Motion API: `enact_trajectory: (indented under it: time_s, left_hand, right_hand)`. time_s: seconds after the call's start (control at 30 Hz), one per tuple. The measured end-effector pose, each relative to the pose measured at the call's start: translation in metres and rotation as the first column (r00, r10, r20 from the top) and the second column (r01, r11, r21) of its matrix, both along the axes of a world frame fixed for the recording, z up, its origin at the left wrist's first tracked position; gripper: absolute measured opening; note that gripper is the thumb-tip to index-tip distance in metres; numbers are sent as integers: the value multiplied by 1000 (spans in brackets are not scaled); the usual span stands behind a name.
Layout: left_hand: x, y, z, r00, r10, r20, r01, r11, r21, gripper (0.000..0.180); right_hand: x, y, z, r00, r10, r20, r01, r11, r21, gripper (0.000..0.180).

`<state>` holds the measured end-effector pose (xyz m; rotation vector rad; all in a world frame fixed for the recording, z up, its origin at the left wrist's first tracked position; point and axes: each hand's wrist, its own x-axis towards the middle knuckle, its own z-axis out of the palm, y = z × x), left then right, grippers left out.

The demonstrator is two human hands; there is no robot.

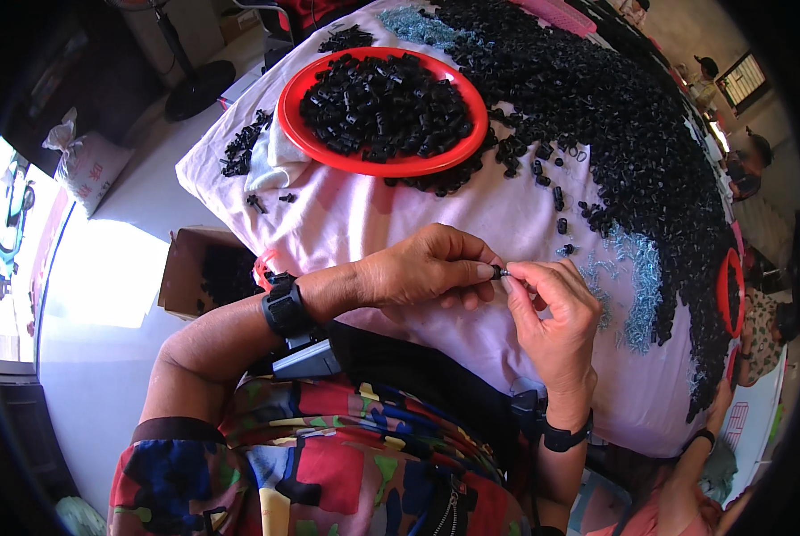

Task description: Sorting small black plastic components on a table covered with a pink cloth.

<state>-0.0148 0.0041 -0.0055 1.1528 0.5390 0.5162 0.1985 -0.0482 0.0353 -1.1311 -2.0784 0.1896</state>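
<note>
Over the near edge of the cloth-covered table, my left hand [429, 266] and my right hand [556, 308] meet at the fingertips. Between them is a small black plastic fitting [500, 272]. Thumb and index finger of my left hand pinch one end of it, and my right thumb and fingers close on the other end. Fingers hide much of the fitting, so I cannot tell whether it is one piece or two joined. Beyond my hands, a red oval tray [290, 121] holds a heap of similar short black fittings [387, 107].
A large spread of small black parts [614, 125] covers the table's far and right side. Bluish metal screws [639, 286] lie right of my hands. An open cardboard box [179, 272] with black pieces stands at left. Another person's arm [699, 456] reaches in at lower right.
</note>
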Motion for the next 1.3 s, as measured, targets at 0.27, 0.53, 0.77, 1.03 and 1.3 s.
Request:
enact_trajectory:
  time_s: [0.27,0.53,0.77,1.03,1.3]
  left_hand:
    - [2,-3,2,1000,12,-21,-11,1000,26,32]
    - [2,-3,2,998,-4,66,12,991,-134,30]
    - [-3,-1,0,983,-10,183,71,940,-335,28]
    - [-5,5,5,970,81,229,12,925,-379,31]
    - [1,5,-5,966,71,248,5,956,-294,23]
  right_hand:
    - [-3,-3,5,988,18,152,-36,992,119,27]
    - [-1,-3,6,993,54,106,-64,994,93,29]
    - [1,-3,10,998,19,-58,-17,999,28,24]
    - [18,6,-6,956,-180,232,213,969,-127,14]
    - [18,10,-14,957,-161,239,167,986,-3,15]
